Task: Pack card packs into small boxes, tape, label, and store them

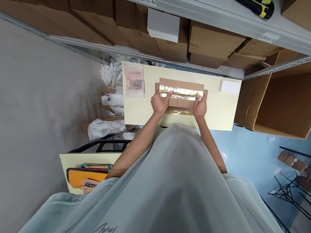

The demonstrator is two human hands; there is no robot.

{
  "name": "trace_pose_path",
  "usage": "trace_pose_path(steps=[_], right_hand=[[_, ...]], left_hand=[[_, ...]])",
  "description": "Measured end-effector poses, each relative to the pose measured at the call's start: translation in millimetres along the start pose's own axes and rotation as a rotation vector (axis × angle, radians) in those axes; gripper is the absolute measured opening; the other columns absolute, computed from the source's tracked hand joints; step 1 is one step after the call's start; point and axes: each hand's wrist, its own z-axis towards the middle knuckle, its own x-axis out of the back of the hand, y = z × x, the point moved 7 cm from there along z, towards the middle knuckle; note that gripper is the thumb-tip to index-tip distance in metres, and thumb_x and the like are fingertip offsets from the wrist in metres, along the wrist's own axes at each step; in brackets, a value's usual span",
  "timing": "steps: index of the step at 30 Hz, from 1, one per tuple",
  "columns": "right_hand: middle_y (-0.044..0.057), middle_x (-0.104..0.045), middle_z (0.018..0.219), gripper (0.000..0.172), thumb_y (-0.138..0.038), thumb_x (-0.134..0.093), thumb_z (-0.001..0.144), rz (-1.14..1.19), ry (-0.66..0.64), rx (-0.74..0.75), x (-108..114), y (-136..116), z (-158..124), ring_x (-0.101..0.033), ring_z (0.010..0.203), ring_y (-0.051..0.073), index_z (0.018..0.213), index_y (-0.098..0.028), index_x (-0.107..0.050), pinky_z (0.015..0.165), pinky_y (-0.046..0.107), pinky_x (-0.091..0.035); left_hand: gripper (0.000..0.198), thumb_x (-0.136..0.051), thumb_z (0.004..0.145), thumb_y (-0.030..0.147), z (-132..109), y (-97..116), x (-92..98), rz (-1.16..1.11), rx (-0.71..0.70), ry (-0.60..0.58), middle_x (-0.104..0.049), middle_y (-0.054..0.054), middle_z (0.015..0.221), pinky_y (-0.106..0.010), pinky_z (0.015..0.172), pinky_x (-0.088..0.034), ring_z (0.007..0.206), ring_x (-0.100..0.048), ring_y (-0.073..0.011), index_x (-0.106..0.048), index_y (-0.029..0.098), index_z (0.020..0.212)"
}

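Observation:
A flat brown cardboard piece point(182, 85) lies on a pale yellow table point(220, 112). Across it runs a long shiny strip in clear wrap point(181, 93). My left hand point(160, 102) rests on the strip's left end with the fingers curled over it. My right hand point(201, 106) presses on the strip's right end, fingers bent down on it. A second glossy strip point(180, 112) shows just below, between my wrists.
A clear bag with an orange item point(135, 80) and a white card point(230, 87) lie on the table. A shelf of brown boxes point(211, 42) stands behind. An open carton point(289, 98) sits right. White bags point(106, 127) lie left. An orange object point(81, 177) lies on a lower surface.

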Motion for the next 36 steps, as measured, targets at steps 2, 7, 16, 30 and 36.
trace_pose_path(steps=[2,7,16,30,36], right_hand=[[0.021,-0.079,0.145,0.089,-0.079,-0.010,0.119,-0.007,-0.015,-0.009,2.4,2.5,-0.4,-0.077,0.139,0.043,0.176,-0.019,-0.043,0.123,0.067,-0.058],[0.027,-0.068,0.166,0.081,-0.062,-0.012,0.123,-0.120,-0.048,0.023,12.7,-2.1,2.3,-0.069,0.155,0.041,0.182,-0.011,-0.034,0.133,0.066,-0.052],[0.038,-0.015,0.195,0.132,-0.098,-0.041,0.106,-0.248,0.096,0.193,-9.1,-41.2,-3.8,-0.018,0.185,0.048,0.188,0.001,-0.012,0.145,0.075,-0.030],[0.033,-0.032,0.191,0.132,-0.085,-0.074,0.098,0.031,0.030,0.069,10.5,-35.2,-1.0,-0.027,0.183,0.042,0.187,-0.005,-0.019,0.147,0.065,-0.031],[0.033,-0.035,0.191,0.124,-0.084,-0.059,0.105,0.088,0.017,0.062,13.8,-30.5,-7.7,-0.039,0.179,0.040,0.186,-0.001,-0.015,0.146,0.060,-0.035]], left_hand=[[0.063,-0.077,0.100,0.076,3.9,-3.2,3.9,-0.069,-0.057,-0.005,-0.086,-0.015,0.106,-0.050,0.118,-0.061,0.119,-0.082,-0.0394,-0.080,0.017,0.121],[0.073,-0.071,0.105,0.079,6.3,-4.0,3.8,-0.044,-0.059,-0.079,-0.086,-0.022,0.124,-0.054,0.126,-0.057,0.135,-0.079,-0.0426,-0.078,0.014,0.137],[0.128,-0.079,0.102,0.076,-17.4,30.6,-21.5,0.080,-0.140,0.003,-0.013,-0.031,0.197,-0.055,0.154,-0.011,0.188,-0.008,-0.0421,-0.019,0.003,0.187],[0.100,-0.089,0.096,0.068,6.3,13.2,-8.8,-0.164,-0.045,-0.130,-0.066,-0.027,0.168,-0.052,0.140,-0.045,0.168,-0.056,-0.0402,-0.055,0.012,0.171],[0.088,-0.087,0.098,0.057,1.4,19.4,-3.9,-0.117,-0.037,-0.109,-0.061,-0.029,0.170,-0.056,0.143,-0.039,0.169,-0.050,-0.0433,-0.058,0.012,0.168]])
